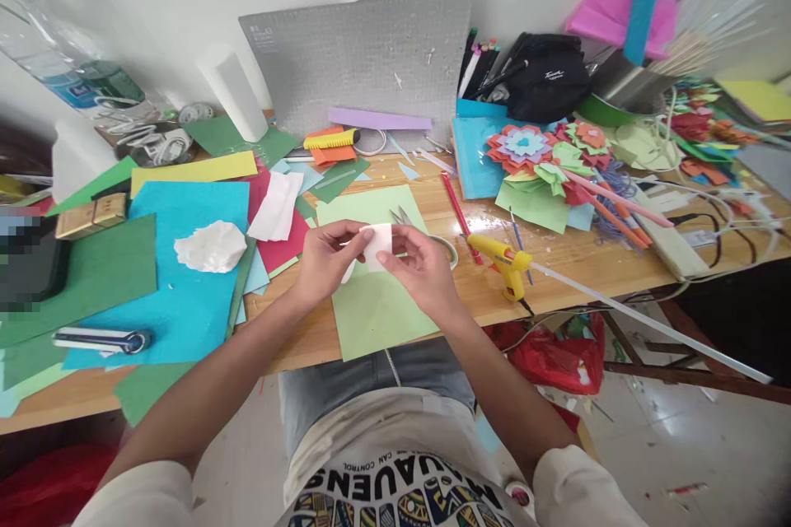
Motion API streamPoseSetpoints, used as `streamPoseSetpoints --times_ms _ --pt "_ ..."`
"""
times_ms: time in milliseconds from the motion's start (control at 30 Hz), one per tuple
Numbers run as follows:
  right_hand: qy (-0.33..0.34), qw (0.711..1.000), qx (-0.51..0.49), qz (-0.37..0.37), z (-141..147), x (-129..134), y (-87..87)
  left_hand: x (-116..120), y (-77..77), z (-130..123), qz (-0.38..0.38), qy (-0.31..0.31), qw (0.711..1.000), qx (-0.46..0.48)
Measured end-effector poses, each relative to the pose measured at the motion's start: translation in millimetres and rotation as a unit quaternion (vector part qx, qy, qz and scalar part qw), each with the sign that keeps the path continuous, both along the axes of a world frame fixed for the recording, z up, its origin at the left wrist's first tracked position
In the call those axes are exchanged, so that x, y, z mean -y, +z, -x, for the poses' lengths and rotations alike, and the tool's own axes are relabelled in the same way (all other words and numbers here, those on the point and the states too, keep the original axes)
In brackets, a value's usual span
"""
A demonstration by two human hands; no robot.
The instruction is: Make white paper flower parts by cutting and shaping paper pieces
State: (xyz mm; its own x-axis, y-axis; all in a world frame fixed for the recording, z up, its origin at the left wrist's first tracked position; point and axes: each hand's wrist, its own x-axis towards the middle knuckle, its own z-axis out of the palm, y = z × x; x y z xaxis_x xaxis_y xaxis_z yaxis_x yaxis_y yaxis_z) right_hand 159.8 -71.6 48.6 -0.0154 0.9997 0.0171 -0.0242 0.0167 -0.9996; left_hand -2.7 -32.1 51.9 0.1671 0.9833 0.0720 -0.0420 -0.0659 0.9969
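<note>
Between my hands is a small piece of white paper (378, 245), held just above the table. My left hand (329, 258) pinches its left side between thumb and fingers. The right edge is gripped by my right hand (426, 268), with the thumb in front and fingers behind. Below them lies a light green paper sheet (371, 321). A pair of scissors (400, 216) rests on that sheet just behind my right hand, its handle loop showing to the right of the hand.
Right of the sheet stand a yellow glue gun (507, 265) with a long glue stick and a red pen (461, 214). Blue paper (161, 296), crumpled white paper (210, 247) and a stapler (102, 340) lie left. Paper flowers (522, 150) sit back right; a grey cutting mat (364, 58) leans on the wall.
</note>
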Motion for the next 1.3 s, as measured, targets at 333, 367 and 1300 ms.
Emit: streamPoseSetpoints --times_ms 333,367,1300 --pt "0.061 0.939 -0.219 0.259 2.9 -6.3 -2.9 -14.6 -12.7 1.8 0.119 0.045 0.991 0.041" --pt "0.067 0.934 -0.228 0.266 3.2 -6.5 -2.2 -14.5 -12.4 1.6 0.118 0.045 0.991 0.04" --pt "0.042 0.823 0.539 -0.173 -25.7 -40.4 -4.4 -41.8 1.1 30.7 0.002 0.138 0.99 0.019"
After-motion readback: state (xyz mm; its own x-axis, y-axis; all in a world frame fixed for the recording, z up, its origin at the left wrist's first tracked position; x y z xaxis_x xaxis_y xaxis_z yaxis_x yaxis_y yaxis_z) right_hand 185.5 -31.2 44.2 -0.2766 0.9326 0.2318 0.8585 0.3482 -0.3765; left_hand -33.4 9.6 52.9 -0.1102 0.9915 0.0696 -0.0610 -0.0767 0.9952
